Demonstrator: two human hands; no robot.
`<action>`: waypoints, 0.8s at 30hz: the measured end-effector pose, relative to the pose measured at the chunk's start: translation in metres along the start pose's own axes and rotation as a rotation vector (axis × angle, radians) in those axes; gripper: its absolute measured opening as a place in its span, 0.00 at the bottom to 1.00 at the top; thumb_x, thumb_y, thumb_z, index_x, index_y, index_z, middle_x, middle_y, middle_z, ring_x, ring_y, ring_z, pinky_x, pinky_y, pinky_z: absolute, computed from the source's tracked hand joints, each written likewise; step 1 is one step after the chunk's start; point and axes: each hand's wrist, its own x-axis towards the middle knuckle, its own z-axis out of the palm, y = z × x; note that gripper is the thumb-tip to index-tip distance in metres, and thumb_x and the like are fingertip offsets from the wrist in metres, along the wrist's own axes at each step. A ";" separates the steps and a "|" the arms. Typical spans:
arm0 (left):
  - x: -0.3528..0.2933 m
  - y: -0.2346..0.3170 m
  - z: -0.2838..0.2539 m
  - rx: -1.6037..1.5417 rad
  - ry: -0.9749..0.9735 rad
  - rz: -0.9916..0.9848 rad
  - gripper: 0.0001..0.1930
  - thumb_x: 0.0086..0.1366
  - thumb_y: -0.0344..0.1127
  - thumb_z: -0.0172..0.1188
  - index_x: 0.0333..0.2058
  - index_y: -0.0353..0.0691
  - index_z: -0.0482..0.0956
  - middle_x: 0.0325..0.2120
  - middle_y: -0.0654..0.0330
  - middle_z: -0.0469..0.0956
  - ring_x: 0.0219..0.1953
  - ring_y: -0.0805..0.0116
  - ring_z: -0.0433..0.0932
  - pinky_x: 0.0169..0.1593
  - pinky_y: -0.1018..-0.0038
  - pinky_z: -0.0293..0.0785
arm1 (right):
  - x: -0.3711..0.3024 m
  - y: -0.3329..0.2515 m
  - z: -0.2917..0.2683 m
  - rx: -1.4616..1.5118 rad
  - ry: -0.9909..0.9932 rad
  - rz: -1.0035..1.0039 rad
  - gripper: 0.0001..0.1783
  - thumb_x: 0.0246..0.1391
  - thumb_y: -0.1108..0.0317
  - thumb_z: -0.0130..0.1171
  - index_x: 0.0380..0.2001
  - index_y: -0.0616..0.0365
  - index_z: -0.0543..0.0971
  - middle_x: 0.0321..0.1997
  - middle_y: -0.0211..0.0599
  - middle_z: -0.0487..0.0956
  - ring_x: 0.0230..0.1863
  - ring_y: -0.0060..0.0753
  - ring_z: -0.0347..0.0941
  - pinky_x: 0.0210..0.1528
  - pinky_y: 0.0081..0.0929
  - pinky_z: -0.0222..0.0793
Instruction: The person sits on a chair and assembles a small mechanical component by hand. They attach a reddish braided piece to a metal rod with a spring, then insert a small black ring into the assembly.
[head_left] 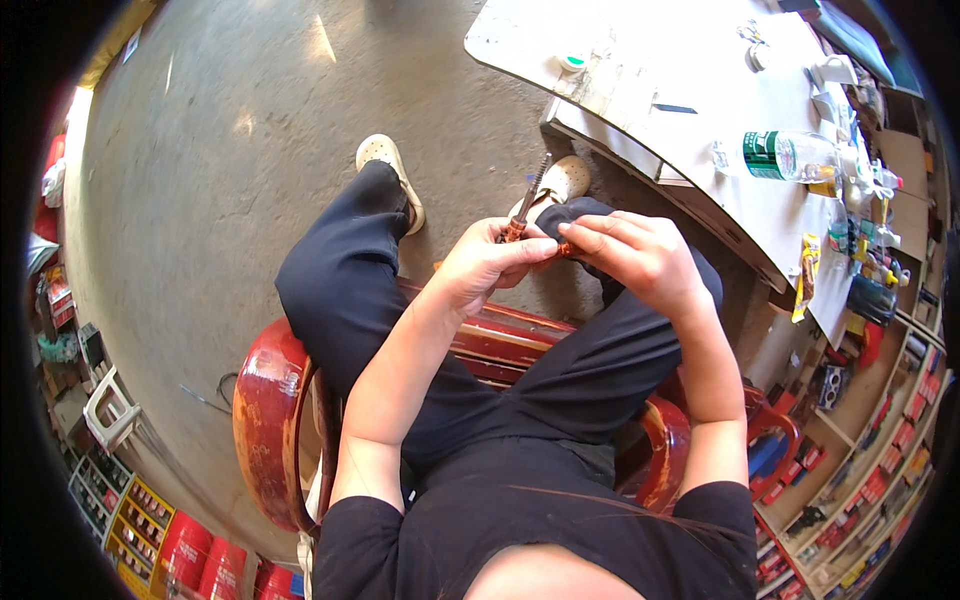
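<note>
Above my lap both hands come close together. My left hand (487, 263) is closed around a small part with a thin dark rod (532, 192) that slants up and away. The rod looks ribbed or coiled, and a copper-orange piece (514, 230) sits at its base. My right hand (638, 258) has its fingers bent and pinched at another bit of orange (566, 249), just right of the left fingertips. Whether the two orange bits belong to one part, I cannot tell; the fingers hide the space between.
Right of me stands a white table (620, 115) with a clear bottle (790, 156), a yellow packet (807, 270) and clutter along its far side. I sit on a worn red wooden chair (270, 420). Stocked shelves (890, 450) line the right; red drums (186, 548) stand lower left.
</note>
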 end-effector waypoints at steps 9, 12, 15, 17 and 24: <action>0.000 0.000 0.000 -0.235 -0.145 0.152 0.21 0.66 0.39 0.55 0.52 0.31 0.70 0.27 0.66 0.69 0.23 0.81 0.62 0.27 0.85 0.59 | -0.003 0.020 0.005 0.448 0.217 0.442 0.14 0.46 0.77 0.66 0.39 0.61 0.81 0.33 0.36 0.82 0.34 0.27 0.79 0.38 0.21 0.73; 0.001 0.000 0.005 -0.361 -0.229 0.201 0.25 0.64 0.33 0.50 0.58 0.29 0.62 0.34 0.59 0.70 0.29 0.74 0.65 0.34 0.82 0.65 | 0.001 0.036 0.014 0.496 0.576 0.843 0.11 0.51 0.77 0.64 0.39 0.67 0.81 0.33 0.33 0.82 0.34 0.16 0.75 0.38 0.16 0.71; -0.002 0.002 0.012 -0.363 -0.245 0.205 0.31 0.59 0.27 0.50 0.62 0.28 0.56 0.43 0.51 0.72 0.37 0.65 0.72 0.43 0.75 0.70 | 0.014 0.060 0.018 0.141 0.690 0.775 0.11 0.51 0.70 0.66 0.36 0.67 0.83 0.25 0.32 0.81 0.25 0.16 0.73 0.30 0.15 0.68; -0.003 0.002 0.010 -0.325 -0.292 0.221 0.32 0.61 0.26 0.50 0.64 0.29 0.53 0.50 0.45 0.71 0.48 0.59 0.75 0.51 0.72 0.71 | 0.020 0.070 0.023 0.001 0.678 0.811 0.13 0.50 0.66 0.67 0.35 0.65 0.83 0.25 0.34 0.81 0.23 0.20 0.73 0.29 0.17 0.68; -0.016 0.011 0.020 -0.161 -0.249 0.285 0.31 0.64 0.28 0.56 0.64 0.34 0.56 0.54 0.45 0.70 0.56 0.57 0.72 0.58 0.68 0.69 | 0.018 0.099 0.032 -0.272 0.580 0.706 0.16 0.50 0.62 0.65 0.42 0.55 0.81 0.46 0.40 0.79 0.48 0.42 0.72 0.52 0.35 0.65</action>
